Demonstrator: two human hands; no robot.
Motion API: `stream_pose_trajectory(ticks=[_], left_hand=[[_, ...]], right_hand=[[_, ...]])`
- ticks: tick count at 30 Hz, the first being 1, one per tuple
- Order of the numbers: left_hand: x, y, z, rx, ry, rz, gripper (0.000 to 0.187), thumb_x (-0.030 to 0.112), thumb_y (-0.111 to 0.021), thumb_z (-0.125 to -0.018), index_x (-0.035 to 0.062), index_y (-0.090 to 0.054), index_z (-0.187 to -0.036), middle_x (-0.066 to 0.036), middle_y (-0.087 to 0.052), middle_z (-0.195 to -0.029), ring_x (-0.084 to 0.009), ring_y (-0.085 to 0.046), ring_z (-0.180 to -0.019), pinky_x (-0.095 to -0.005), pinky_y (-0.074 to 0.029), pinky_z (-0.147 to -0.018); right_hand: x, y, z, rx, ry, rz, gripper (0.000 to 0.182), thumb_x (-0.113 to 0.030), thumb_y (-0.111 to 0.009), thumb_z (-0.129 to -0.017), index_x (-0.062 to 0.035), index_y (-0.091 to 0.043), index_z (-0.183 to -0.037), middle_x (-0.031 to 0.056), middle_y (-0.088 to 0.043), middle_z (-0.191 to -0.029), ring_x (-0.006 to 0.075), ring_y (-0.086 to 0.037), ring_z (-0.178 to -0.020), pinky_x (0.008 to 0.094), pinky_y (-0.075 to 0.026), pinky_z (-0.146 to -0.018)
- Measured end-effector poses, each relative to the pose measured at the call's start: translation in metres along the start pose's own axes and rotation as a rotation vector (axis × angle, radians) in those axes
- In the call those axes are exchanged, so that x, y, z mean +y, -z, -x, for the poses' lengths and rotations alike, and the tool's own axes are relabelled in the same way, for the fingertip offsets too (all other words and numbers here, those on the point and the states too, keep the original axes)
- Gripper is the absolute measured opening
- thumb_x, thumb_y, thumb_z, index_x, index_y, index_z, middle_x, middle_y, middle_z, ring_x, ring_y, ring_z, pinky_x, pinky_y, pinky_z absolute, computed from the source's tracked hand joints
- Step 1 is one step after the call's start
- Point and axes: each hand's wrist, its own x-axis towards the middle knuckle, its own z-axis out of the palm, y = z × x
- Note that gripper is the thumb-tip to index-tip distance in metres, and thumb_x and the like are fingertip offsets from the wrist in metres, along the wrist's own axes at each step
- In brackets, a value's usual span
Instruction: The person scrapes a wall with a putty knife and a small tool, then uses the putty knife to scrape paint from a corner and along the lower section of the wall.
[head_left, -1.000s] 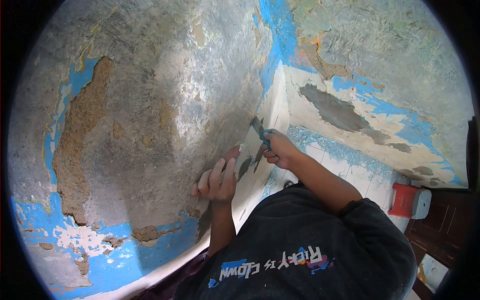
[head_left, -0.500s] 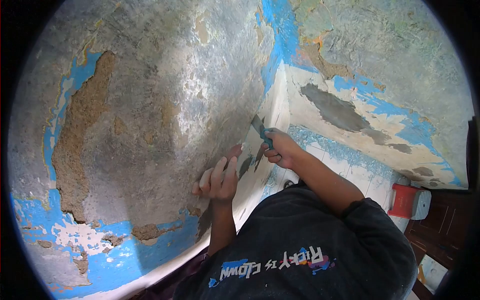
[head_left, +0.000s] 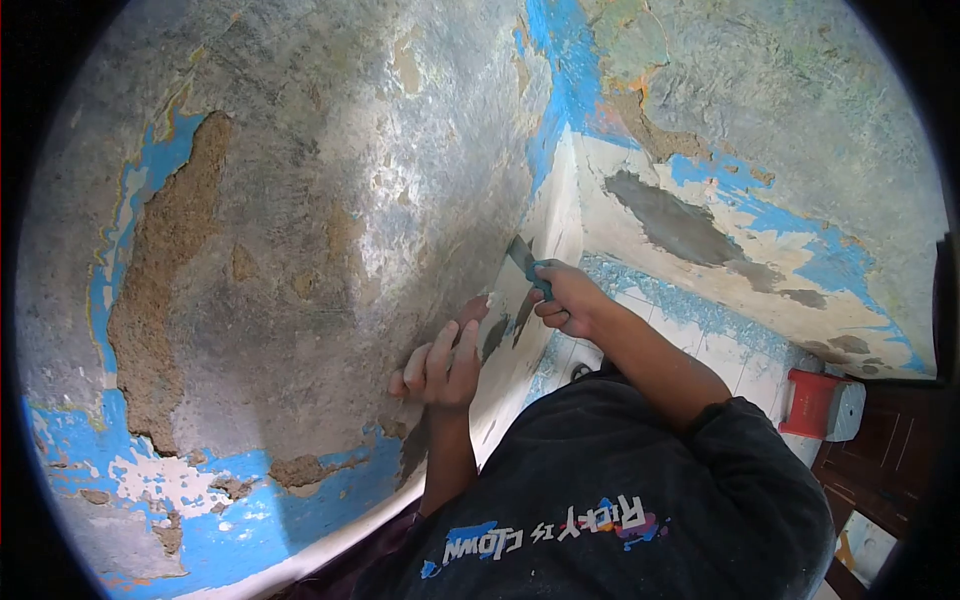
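Observation:
My right hand (head_left: 568,298) is wrapped round the handle of a putty knife (head_left: 524,260), whose blade lies against the wall near the corner, at the edge of the white paint. Lower and to the left, my left hand (head_left: 440,368) rests on the grey wall (head_left: 300,330) with its fingers spread and nothing in it. Just above its fingertips is a reddish patch (head_left: 474,308) on the wall. Dark bare spots show in the white band (head_left: 550,215) beside the blade.
Blue paint (head_left: 570,60) runs down the corner. The right wall (head_left: 690,225) has peeled white paint and grey patches. Flakes lie on the tiled floor (head_left: 690,335). A red stool (head_left: 808,404) stands at the right, beside dark wooden furniture (head_left: 880,440).
The view has shifted very slightly. The putty knife and both hands stay at nearly the same places on the wall.

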Motion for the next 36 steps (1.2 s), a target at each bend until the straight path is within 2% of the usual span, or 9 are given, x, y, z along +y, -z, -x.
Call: stream_pose_trajectory(ticks=[5,8,17,20,23,29,32,36], left_hand=[[0.002,0.002,0.0,-0.014,0.005,-0.002,0.018,0.022,-0.082,-0.084,0.0365,-0.077,-0.094,0.018,-0.069,-0.106,-0.0131,-0.052,-0.098,-0.0371,-0.03,-0.092],[-0.002,0.001,0.002,-0.007,-0.003,-0.004,0.018,0.022,-0.082,-0.084,0.0368,-0.077,-0.094,0.018,-0.069,-0.106,-0.013,-0.051,-0.099,-0.0373,-0.03,-0.091],[-0.001,-0.001,0.002,0.019,-0.012,-0.012,0.014,0.024,-0.08,-0.086,0.0363,-0.077,-0.093,0.018,-0.069,-0.106,-0.0132,-0.051,-0.098,-0.0372,-0.031,-0.091],[0.001,0.002,0.002,0.003,-0.008,-0.018,0.015,0.024,-0.081,-0.086,0.0361,-0.077,-0.092,0.018,-0.07,-0.106,-0.0135,-0.051,-0.097,-0.0371,-0.031,-0.091],[-0.001,-0.002,0.0,0.025,-0.016,-0.003,0.015,0.024,-0.081,-0.085,0.036,-0.077,-0.093,0.018,-0.07,-0.105,-0.0136,-0.052,-0.096,-0.0369,-0.031,-0.09],[0.001,0.004,0.0,-0.022,-0.009,-0.003,0.016,0.023,-0.081,-0.085,0.0358,-0.077,-0.094,0.018,-0.07,-0.105,-0.0132,-0.051,-0.097,-0.0365,-0.03,-0.091],[-0.001,0.002,0.001,-0.012,-0.008,0.006,0.018,0.021,-0.081,-0.084,0.0357,-0.077,-0.094,0.018,-0.07,-0.105,-0.013,-0.052,-0.098,-0.0365,-0.03,-0.091],[0.002,0.003,-0.002,-0.017,0.002,-0.004,0.02,0.02,-0.083,-0.082,0.0358,-0.077,-0.093,0.018,-0.069,-0.105,-0.013,-0.052,-0.098,-0.0367,-0.03,-0.091]], right_hand=[[-0.005,0.016,-0.017,0.033,-0.026,-0.022,0.007,-0.023,-0.039,-0.109,-0.0194,-0.044,-0.111,0.0022,-0.048,-0.078,0.0055,-0.031,-0.047,0.0201,-0.021,-0.036],[-0.006,-0.002,0.014,-0.031,0.008,0.036,0.008,-0.023,-0.039,-0.109,-0.0185,-0.045,-0.112,0.0021,-0.048,-0.079,0.0053,-0.031,-0.047,0.0202,-0.021,-0.036],[-0.001,-0.005,0.012,0.024,0.036,0.131,0.011,-0.023,-0.039,-0.109,-0.0165,-0.045,-0.115,0.0029,-0.049,-0.08,0.0056,-0.031,-0.048,0.0211,-0.021,-0.037],[0.002,0.017,-0.02,0.058,0.025,0.123,0.018,-0.024,-0.04,-0.107,-0.0141,-0.044,-0.122,0.0055,-0.049,-0.085,0.0089,-0.033,-0.054,0.0243,-0.025,-0.043],[0.001,0.006,-0.009,0.071,0.043,0.149,0.014,-0.025,-0.04,-0.109,-0.0159,-0.045,-0.118,0.0039,-0.049,-0.081,0.0064,-0.031,-0.048,0.0227,-0.022,-0.038],[0.002,0.02,-0.029,0.082,0.032,0.111,0.015,-0.026,-0.042,-0.108,-0.0156,-0.046,-0.118,0.0042,-0.049,-0.083,0.0062,-0.03,-0.047,0.0221,-0.021,-0.038],[0.0,0.005,0.005,-0.008,0.065,0.184,0.024,-0.025,-0.042,-0.106,-0.0149,-0.045,-0.128,0.0053,-0.048,-0.086,0.0087,-0.031,-0.053,0.0246,-0.025,-0.043],[-0.005,0.008,0.009,-0.002,0.049,0.261,0.025,-0.026,-0.042,-0.107,-0.0148,-0.045,-0.129,0.0044,-0.048,-0.085,0.0085,-0.032,-0.053,0.0249,-0.026,-0.043]])
